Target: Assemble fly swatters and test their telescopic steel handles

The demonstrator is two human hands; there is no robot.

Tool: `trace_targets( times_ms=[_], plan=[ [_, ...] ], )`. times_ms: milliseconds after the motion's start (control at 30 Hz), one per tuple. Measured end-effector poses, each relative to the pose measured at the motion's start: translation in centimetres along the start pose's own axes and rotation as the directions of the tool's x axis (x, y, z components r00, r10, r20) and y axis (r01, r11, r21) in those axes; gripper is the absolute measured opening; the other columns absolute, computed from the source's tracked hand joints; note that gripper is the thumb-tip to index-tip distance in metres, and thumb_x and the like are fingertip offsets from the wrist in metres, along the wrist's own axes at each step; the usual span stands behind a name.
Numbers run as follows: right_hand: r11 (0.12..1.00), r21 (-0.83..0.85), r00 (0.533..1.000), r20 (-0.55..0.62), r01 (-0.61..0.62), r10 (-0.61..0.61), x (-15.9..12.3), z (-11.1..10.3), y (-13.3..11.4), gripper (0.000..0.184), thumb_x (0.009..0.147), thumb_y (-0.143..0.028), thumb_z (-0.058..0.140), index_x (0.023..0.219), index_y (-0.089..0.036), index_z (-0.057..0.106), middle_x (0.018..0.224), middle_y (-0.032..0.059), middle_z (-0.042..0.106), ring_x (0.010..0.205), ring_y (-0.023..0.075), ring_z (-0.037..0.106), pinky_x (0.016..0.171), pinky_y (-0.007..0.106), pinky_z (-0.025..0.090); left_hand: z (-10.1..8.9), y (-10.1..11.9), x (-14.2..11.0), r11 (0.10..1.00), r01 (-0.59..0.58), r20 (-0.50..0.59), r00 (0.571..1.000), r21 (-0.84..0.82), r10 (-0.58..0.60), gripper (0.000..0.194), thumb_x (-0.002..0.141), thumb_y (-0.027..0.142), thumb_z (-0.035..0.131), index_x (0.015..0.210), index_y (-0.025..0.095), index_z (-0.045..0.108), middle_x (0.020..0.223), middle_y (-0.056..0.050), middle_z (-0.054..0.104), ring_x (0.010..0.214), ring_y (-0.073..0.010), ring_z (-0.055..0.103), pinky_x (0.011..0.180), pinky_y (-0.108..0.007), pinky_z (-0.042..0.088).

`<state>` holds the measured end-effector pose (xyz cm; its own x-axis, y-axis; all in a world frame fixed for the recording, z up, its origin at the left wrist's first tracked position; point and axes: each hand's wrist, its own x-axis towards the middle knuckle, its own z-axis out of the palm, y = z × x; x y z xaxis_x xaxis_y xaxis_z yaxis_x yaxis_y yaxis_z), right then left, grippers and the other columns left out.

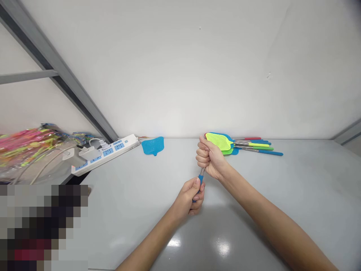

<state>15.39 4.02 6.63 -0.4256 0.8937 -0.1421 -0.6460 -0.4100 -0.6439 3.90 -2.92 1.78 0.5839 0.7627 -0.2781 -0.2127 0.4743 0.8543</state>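
The left hand [187,199] and right hand [211,158] are both closed around a fly swatter [200,177] above the desk [126,214]. Light and stiff, it seems best held by its blue grip.

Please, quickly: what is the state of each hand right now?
Left hand: closed, holding the blue handle of a fly swatter.
Right hand: closed, holding the swatter's metal shaft.
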Motion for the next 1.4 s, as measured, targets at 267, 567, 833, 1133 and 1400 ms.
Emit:
trace_targets(
  times_ms=[267, 567, 833, 1133, 1400],
  plan=[
    [0.999, 0.038, 1.000, 0.029, -0.014, 0.013, 0.0, -0.1, 0.3, 0.041, 0.076, -0.037, 0.043, 0.049, -0.018, 0.019, 0.040, -0.0099, 0.009, 0.033, 0.0035, 0.004, 0.029, 0.014, 0.004, -0.6, 0.4, 0.0, 0.972, 0.123, 0.134, 0.986, -0.202, -0.097, 0.029, 0.078, 0.045, 0.037, 0.066, 0.018, 0.037, 0.047, 0.009, 0.021, 0.032, -0.0022, 0.012, 0.026, -0.013, 0.012],
    [0.990, 0.126, 0.998, 0.032, -0.059, 0.055, 0.7, -1.1, 1.0, 0.040, 0.078, -0.034, 0.040, 0.049, -0.018, 0.018, 0.040, -0.0098, 0.008, 0.033, 0.0041, 0.004, 0.029, 0.014, 0.004, -1.6, -0.1, 0.7, 0.857, 0.244, 0.323, 0.942, -0.454, -0.097, 0.025, 0.082, 0.037, 0.032, 0.065, 0.018, 0.036, 0.044, 0.009, 0.021, 0.028, -0.0033, 0.006, 0.022, -0.014, 0.011],
    [0.991, 0.129, 0.998, 0.046, -0.039, 0.033, 0.6, -0.6, 1.4, 0.041, 0.077, -0.035, 0.043, 0.049, -0.018, 0.018, 0.039, -0.0100, 0.009, 0.033, 0.0041, 0.004, 0.029, 0.014, 0.005, -2.2, -0.1, 0.5, 0.822, 0.273, 0.292, 0.946, -0.500, -0.137, 0.026, 0.083, 0.033, 0.029, 0.061, 0.019, 0.030, 0.041, 0.009, 0.016, 0.028, -0.0041, -0.003, 0.021, -0.015, 0.003],
    [0.995, 0.100, 0.998, 0.064, -0.009, 0.003, 0.2, -0.1, 1.1, 0.039, 0.075, -0.036, 0.046, 0.050, -0.018, 0.022, 0.040, -0.0096, 0.012, 0.033, 0.0033, 0.008, 0.029, 0.014, 0.005, -2.0, 0.1, 0.8, 0.877, 0.200, 0.317, 0.947, -0.438, -0.058, 0.021, 0.082, 0.031, 0.034, 0.068, 0.016, 0.041, 0.046, 0.007, 0.022, 0.029, -0.0034, 0.012, 0.025, -0.014, 0.017],
    [0.998, 0.066, 0.995, 0.097, 0.013, -0.019, -0.2, 0.1, 0.7, 0.038, 0.075, -0.036, 0.046, 0.050, -0.017, 0.024, 0.041, -0.0093, 0.015, 0.034, 0.0031, 0.008, 0.029, 0.014, 0.007, -1.5, 0.2, 0.7, 0.928, 0.089, 0.204, 0.979, -0.361, -0.015, 0.020, 0.081, 0.031, 0.037, 0.075, 0.014, 0.046, 0.050, 0.007, 0.025, 0.033, -0.0019, 0.020, 0.031, -0.015, 0.020]
  ],
)
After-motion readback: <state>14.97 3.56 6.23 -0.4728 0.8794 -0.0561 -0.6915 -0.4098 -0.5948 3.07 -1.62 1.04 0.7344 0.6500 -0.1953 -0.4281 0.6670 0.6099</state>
